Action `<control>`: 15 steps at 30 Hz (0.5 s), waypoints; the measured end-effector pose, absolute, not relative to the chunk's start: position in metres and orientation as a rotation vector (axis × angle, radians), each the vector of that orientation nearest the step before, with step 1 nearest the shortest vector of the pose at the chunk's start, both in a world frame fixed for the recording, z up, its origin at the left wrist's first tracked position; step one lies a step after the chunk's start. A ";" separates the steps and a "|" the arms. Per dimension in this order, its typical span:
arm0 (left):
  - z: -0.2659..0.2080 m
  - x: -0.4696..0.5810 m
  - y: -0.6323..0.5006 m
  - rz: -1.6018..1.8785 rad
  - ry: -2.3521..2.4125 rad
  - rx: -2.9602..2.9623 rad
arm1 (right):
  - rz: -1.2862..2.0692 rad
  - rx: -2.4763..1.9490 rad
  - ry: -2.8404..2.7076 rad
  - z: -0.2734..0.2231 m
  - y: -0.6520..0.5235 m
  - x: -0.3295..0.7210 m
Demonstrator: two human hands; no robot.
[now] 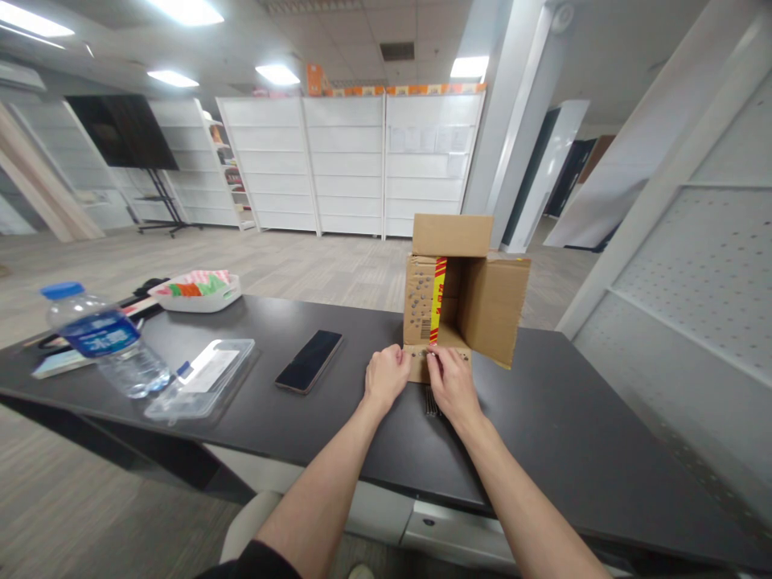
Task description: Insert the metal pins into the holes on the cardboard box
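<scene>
An open cardboard box [461, 301] lies on its side on the dark table, its opening facing me and its flaps spread. The left flap [418, 293] carries many small dark spots, beside a yellow and red tape strip [437, 297]. My left hand [387, 375] is closed at the left edge of the lower flap [419, 368], which has a few dark spots too. Over that flap's right part, my right hand [453, 382] has its thumb and fingers pinched; whatever is between them is too small to name. Several thin dark screws or nails [430, 402] lie just below it.
Left of my hands lies a phone [310, 361]. Farther left are a clear plastic case [208, 378], a water bottle [108, 342] with a blue cap, and a white basket [199, 299] of colourful packets. A perforated panel [700, 281] stands at the right.
</scene>
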State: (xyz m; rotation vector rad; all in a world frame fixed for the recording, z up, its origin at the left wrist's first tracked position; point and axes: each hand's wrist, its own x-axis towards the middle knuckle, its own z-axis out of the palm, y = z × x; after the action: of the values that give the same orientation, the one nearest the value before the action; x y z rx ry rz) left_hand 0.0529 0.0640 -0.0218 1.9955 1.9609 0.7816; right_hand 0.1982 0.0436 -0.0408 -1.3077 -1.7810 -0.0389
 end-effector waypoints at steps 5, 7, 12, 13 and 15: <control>-0.022 0.053 0.064 0.802 1.953 2.002 | -0.010 -1.312 -1.794 -0.040 0.044 0.198; -0.022 0.053 0.064 0.802 1.952 2.007 | -0.003 -1.313 -1.793 -0.040 0.044 0.199; -0.022 0.053 0.064 0.795 1.955 2.004 | 0.002 -1.306 -1.779 -0.041 0.044 0.198; -0.022 0.053 0.064 0.796 1.955 2.005 | 0.006 -1.310 -1.777 -0.041 0.043 0.197; -0.022 0.053 0.064 0.797 1.953 2.008 | 0.013 -1.323 -1.773 -0.041 0.042 0.197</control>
State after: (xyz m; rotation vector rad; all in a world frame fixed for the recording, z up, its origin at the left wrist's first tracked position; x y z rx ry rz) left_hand 0.0529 0.0639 -0.0219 2.0079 1.9532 0.7974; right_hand 0.1968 0.0424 -0.0407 -1.3228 -1.7726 0.0135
